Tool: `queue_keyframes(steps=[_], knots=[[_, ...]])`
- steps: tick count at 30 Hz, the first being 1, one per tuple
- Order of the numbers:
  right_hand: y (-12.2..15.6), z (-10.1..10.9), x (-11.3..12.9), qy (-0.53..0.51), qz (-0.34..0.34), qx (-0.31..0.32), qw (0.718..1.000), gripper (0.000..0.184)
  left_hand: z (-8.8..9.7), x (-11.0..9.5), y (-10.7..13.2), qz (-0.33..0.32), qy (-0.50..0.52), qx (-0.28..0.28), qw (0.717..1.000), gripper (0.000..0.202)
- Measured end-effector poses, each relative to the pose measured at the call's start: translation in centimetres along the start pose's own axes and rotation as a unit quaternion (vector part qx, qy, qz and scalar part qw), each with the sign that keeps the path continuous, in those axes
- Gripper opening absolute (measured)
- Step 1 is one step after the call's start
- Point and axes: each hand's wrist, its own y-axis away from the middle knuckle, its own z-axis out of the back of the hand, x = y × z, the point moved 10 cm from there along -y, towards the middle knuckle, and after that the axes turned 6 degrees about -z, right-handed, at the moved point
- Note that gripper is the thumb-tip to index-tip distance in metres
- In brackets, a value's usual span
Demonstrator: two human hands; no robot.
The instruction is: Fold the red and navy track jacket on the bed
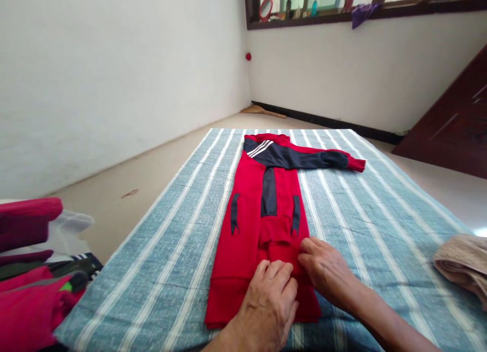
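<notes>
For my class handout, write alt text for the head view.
The left hand and right hand touch a red-and-navy jacket on a striped sheet, one sleeve extending right. Clothes lie at left, a beige cloth at right.

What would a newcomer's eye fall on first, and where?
First, the red and navy fabric jacket, central on the blue-and-white striped cloth, one sleeve stretched toward picture right. Next, the person's bare left hand and bare right hand touch its near end. Then, the pile of pink and dark clothes at lower left.

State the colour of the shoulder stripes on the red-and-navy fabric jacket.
The slanted shoulder stripes are white, in the head view.
</notes>
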Motion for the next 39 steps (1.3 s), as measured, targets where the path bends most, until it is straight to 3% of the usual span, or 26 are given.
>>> queue_keyframes(steps=[7,10,13,14,15,17,18,19,20,21,23,24,26,29,33,39], knots=[[-1.5,-0.8,1.7,0.037,0.07,0.022,0.997,0.019,-0.4,0.1,0.9,0.009,0.015,0.004,1.0,0.027],[-1.6,0.7,-0.5,0.032,0.057,0.013,0.998,0.021,0.0,0.0,1.0,0.004,0.014,-0.002,1.0,0.026],[-0.5,5.0,-7.3,0.044,-0.039,-0.04,0.997,0.023,0.6,-0.1,1.2,-0.006,0.013,-0.017,1.0,0.026],[0.4,7.5,-11.1,0.067,-0.127,-0.092,0.985,0.02,0.8,-0.1,1.2,-0.01,0.013,-0.023,1.0,0.027],[2.1,9.9,-15.2,0.114,-0.235,-0.139,0.955,0.02,1.0,-0.2,1.4,-0.012,0.012,-0.029,0.999,0.027],[6.4,13.2,-22.2,0.195,-0.44,-0.153,0.863,0.03,1.4,-0.2,1.6,-0.012,0.012,-0.041,0.999,0.028],[8.4,13.9,-24.5,0.207,-0.511,-0.138,0.823,0.031,1.5,-0.2,1.7,-0.012,0.012,-0.046,0.999,0.027],[9.4,14.1,-25.4,0.207,-0.529,-0.131,0.812,0.029,1.7,-0.3,1.8,-0.012,0.012,-0.051,0.999,0.026],[9.5,14.2,-25.1,0.2,-0.512,-0.157,0.821,0.03,1.8,-0.4,1.8,-0.014,0.011,-0.055,0.998,0.025],[9.0,13.8,-23.8,0.165,-0.466,-0.187,0.849,0.037,1.9,-0.5,1.7,-0.016,0.01,-0.059,0.998,0.024],[6.5,11.6,-18.7,-0.017,-0.305,-0.225,0.925,0.029,1.9,-0.8,1.3,-0.022,0.007,-0.058,0.998,0.025],[5.0,9.8,-15.5,-0.126,-0.225,-0.197,0.946,0.02,1.8,-1.1,1.0,-0.026,0.007,-0.056,0.998,0.026],[2.2,5.6,-9.1,-0.232,-0.124,-0.067,0.962,0.016,1.5,-1.6,0.5,-0.031,0.007,-0.052,0.998,0.027],[-0.1,1.9,-2.5,-0.164,-0.051,0.073,0.982,0.026,0.8,-2.0,-0.1,-0.028,0.008,-0.059,0.998,0.027],[-1.2,-0.2,-0.6,-0.019,-0.012,0.159,0.987,0.021,0.2,-2.0,0.0,-0.023,0.008,-0.074,0.997,0.025],[-1.6,-1.2,-0.5,0.043,-0.001,0.185,0.982,0.019,-0.1,-1.9,0.2,-0.025,0.015,-0.076,0.997,0.028]])
